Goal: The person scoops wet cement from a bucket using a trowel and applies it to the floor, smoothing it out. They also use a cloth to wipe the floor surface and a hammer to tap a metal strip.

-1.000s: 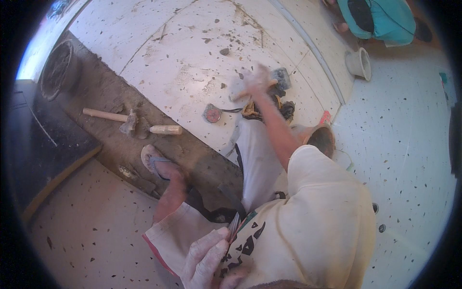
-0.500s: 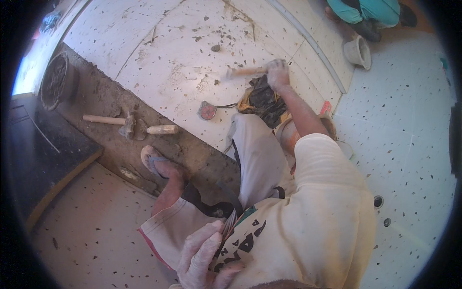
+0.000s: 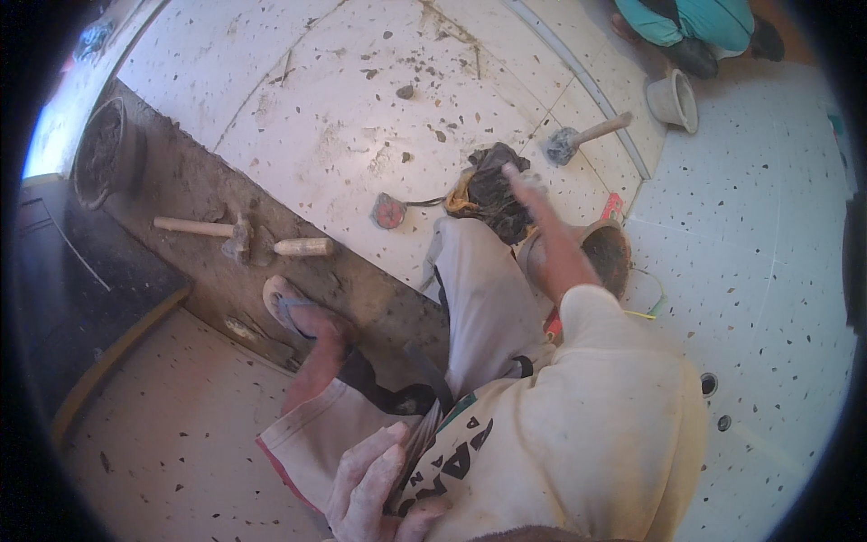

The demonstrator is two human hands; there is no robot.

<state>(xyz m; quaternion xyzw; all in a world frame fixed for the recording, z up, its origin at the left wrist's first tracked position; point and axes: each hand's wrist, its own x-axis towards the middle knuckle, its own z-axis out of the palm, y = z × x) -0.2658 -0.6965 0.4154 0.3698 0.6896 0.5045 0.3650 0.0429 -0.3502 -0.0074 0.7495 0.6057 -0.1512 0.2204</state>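
Note:
My right hand [image 3: 526, 183] is at a crumpled black bag or cloth with yellow patches [image 3: 497, 194], and motion blur hides how its fingers sit. Beyond it, a wooden-handled mallet with a grey, crusted head [image 3: 582, 138] lies on the white tiles. Low in view, my left hand [image 3: 370, 488] rests by my shirt and thigh, holding nothing, its fingers stretched and dusted pale. A red and grey tape measure [image 3: 389, 211] with a black strap lies left of the bag.
A wooden-handled hammer [image 3: 203, 228] and another wooden handle [image 3: 303, 247] lie in the dirt strip. Buckets stand around: a mortar bucket [image 3: 107, 149], a brownish bucket [image 3: 607, 257], a white one [image 3: 672, 101]. Another person in teal [image 3: 691, 27] is at the top right.
My right hand has let go of the mallet, which now lies farther right on the tiles, and has moved down to the black bag. My left hand has barely moved.

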